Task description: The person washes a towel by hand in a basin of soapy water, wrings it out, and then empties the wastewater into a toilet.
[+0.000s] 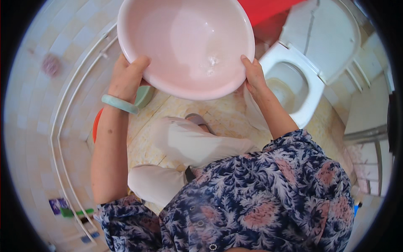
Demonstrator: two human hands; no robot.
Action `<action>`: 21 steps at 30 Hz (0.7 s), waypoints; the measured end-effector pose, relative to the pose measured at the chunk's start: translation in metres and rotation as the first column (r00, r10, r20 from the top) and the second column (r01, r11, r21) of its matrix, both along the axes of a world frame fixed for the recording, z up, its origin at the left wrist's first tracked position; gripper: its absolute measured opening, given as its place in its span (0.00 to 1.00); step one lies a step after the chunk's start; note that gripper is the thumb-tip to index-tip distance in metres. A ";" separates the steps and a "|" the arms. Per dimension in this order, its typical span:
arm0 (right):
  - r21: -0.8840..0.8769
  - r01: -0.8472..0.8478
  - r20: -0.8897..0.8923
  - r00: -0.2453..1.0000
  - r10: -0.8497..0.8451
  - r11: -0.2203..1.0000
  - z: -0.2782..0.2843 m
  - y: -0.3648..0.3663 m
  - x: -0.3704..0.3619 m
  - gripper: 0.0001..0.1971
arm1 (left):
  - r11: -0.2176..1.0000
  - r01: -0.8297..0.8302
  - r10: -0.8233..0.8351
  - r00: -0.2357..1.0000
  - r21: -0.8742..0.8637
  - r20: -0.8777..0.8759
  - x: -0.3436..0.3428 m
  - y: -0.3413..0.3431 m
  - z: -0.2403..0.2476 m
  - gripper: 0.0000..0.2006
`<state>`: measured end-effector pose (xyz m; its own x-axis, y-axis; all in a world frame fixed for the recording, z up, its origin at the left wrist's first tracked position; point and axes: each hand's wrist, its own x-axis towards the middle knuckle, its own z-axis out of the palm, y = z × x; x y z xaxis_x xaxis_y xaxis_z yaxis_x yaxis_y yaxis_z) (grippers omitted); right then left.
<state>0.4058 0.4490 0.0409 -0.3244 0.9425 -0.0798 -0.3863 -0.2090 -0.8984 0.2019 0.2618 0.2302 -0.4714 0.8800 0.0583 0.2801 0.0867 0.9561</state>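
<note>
A large pale pink basin point(180, 46) is held up in front of me, its inside facing me and a wet glint near its lower right. My left hand point(128, 75) grips the rim at the lower left, thumb over the edge, a pale green bangle on that wrist. At the right side of the rim my right hand point(254, 74) pinches it the same way. Fingers behind the basin are mostly hidden. Close beyond my right hand stands a white toilet point(308, 90) with its lid raised.
White pipes point(63, 109) run along the tiled wall at left. Partly hidden by my left arm are a green container point(144, 96) and a red rim point(97, 126). A green brush point(71, 212) lies at lower left. A red surface point(268, 14) shows behind the basin; a cabinet point(369, 113) stands right.
</note>
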 end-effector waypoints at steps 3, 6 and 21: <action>-0.057 0.071 -0.010 0.997 -0.072 0.996 -0.003 -0.001 0.032 0.22 | 0.997 0.072 -0.074 0.996 -0.042 -0.054 0.022 0.027 0.003 0.21; -0.178 0.131 0.039 0.991 -0.126 0.975 -0.011 -0.017 0.057 0.24 | 0.986 0.164 -0.165 0.984 -0.016 -0.065 0.050 0.042 0.001 0.21; -0.528 0.055 -0.241 0.947 -0.212 0.847 -0.058 -0.027 0.056 0.24 | 0.960 0.246 -0.222 0.375 -0.134 -0.900 0.152 0.074 0.051 0.26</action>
